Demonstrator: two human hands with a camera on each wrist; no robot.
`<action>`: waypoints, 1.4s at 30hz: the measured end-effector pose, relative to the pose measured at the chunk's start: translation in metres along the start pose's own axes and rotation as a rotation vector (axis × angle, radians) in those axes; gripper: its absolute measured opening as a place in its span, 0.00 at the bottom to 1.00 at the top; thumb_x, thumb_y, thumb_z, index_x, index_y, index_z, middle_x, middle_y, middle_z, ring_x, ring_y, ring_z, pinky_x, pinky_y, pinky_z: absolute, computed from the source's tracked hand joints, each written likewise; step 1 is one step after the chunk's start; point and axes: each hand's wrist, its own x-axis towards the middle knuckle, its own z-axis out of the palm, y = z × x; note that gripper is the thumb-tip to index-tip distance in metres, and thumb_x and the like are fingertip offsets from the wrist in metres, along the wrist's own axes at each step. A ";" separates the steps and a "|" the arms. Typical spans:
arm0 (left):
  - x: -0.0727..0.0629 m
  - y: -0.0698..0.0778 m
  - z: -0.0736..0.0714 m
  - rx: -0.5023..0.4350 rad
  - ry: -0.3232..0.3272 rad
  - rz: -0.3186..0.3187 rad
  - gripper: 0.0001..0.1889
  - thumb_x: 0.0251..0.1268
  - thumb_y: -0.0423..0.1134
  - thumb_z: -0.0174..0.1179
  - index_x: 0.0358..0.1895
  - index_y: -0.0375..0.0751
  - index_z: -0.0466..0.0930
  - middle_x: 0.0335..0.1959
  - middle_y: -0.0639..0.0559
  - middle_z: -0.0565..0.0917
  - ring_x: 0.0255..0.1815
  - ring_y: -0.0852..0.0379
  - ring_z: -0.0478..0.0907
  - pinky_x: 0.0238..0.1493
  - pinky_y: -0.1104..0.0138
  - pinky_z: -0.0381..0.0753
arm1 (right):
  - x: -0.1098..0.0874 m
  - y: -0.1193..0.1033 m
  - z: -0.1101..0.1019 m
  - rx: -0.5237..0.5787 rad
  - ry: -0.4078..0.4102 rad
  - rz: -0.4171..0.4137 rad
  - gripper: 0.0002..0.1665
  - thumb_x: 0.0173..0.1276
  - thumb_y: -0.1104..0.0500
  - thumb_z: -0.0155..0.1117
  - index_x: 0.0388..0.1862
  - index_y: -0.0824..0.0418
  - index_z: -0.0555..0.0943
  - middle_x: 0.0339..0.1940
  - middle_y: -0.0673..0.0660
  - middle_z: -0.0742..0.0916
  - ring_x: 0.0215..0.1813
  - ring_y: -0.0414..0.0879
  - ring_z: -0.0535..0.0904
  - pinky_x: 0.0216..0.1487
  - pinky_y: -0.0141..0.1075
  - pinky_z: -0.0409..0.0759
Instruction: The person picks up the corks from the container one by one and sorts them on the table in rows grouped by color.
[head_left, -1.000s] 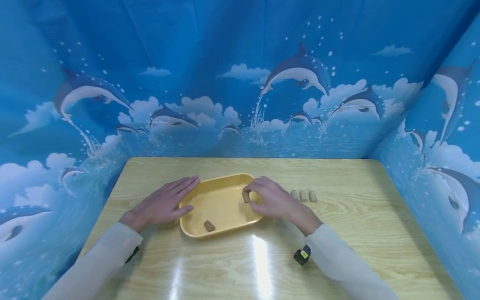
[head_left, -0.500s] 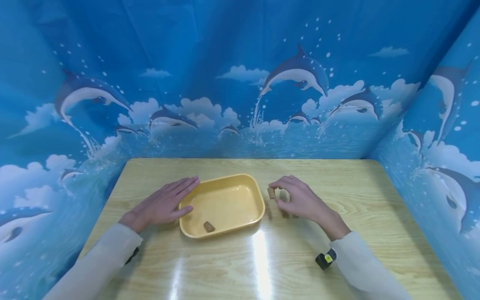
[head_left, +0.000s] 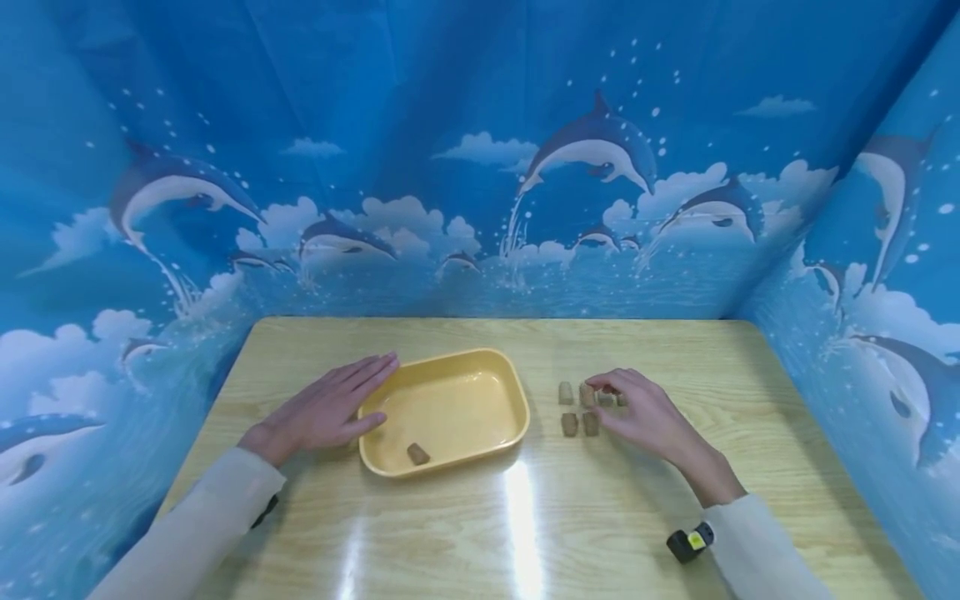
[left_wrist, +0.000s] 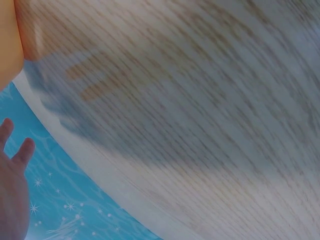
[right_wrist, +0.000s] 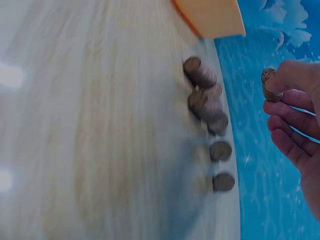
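Note:
My right hand [head_left: 637,412] pinches a small brown cork [right_wrist: 270,85] between thumb and fingers, among the other corks on the table. Two rows of corks stand there: a pale cork [head_left: 566,392] at the far left, two darker corks [head_left: 570,424] in the near row, and others partly covered by my fingers. To the left lies a yellow rectangular tray [head_left: 457,408] with one cork [head_left: 417,454] inside, near its front left corner. My left hand [head_left: 330,408] rests with straight fingers on the tray's left rim, its thumb reaching over the edge.
The wood-grained table [head_left: 420,533] ends at the back against a blue curtain [head_left: 450,125] printed with dolphins, which also hangs at both sides. A small black wrist camera [head_left: 688,543] sits under my right sleeve. Bright reflections streak the table's front.
My right hand has moved right, carrying the cork from over the tray, past its right edge, to the standing corks. The left hand and the tray have stayed in place.

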 end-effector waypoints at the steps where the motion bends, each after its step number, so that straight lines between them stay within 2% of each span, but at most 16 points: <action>1: 0.000 0.000 0.000 0.002 0.002 0.004 0.45 0.84 0.62 0.53 0.92 0.53 0.44 0.93 0.48 0.49 0.91 0.39 0.52 0.87 0.38 0.58 | -0.003 0.003 0.000 -0.002 0.004 0.006 0.22 0.72 0.60 0.75 0.64 0.59 0.87 0.56 0.54 0.91 0.56 0.55 0.87 0.56 0.55 0.89; 12: 0.000 0.002 0.000 -0.002 -0.004 -0.017 0.45 0.83 0.64 0.54 0.92 0.54 0.44 0.93 0.49 0.49 0.92 0.40 0.52 0.88 0.38 0.58 | -0.025 0.026 0.000 -0.048 0.057 -0.014 0.23 0.67 0.66 0.78 0.61 0.62 0.87 0.54 0.58 0.92 0.52 0.55 0.88 0.53 0.54 0.89; 25: 0.001 -0.001 0.002 0.004 -0.006 -0.004 0.46 0.83 0.64 0.54 0.92 0.56 0.42 0.93 0.51 0.48 0.92 0.41 0.51 0.88 0.40 0.58 | -0.035 0.038 0.010 -0.051 0.046 0.008 0.24 0.65 0.66 0.78 0.60 0.60 0.88 0.52 0.54 0.92 0.51 0.51 0.87 0.53 0.50 0.90; 35: 0.001 -0.002 0.003 0.005 -0.002 0.005 0.46 0.83 0.64 0.53 0.92 0.55 0.42 0.93 0.50 0.48 0.92 0.41 0.52 0.88 0.40 0.58 | -0.037 0.044 0.017 -0.032 -0.010 0.059 0.21 0.69 0.63 0.77 0.61 0.58 0.88 0.52 0.52 0.91 0.53 0.50 0.87 0.54 0.49 0.88; 42: 0.000 0.000 0.001 0.003 0.003 0.011 0.45 0.84 0.63 0.54 0.92 0.54 0.43 0.93 0.50 0.49 0.92 0.41 0.52 0.88 0.40 0.58 | -0.039 0.046 0.020 -0.022 -0.018 0.079 0.21 0.71 0.61 0.77 0.62 0.57 0.88 0.52 0.50 0.90 0.53 0.48 0.86 0.55 0.48 0.88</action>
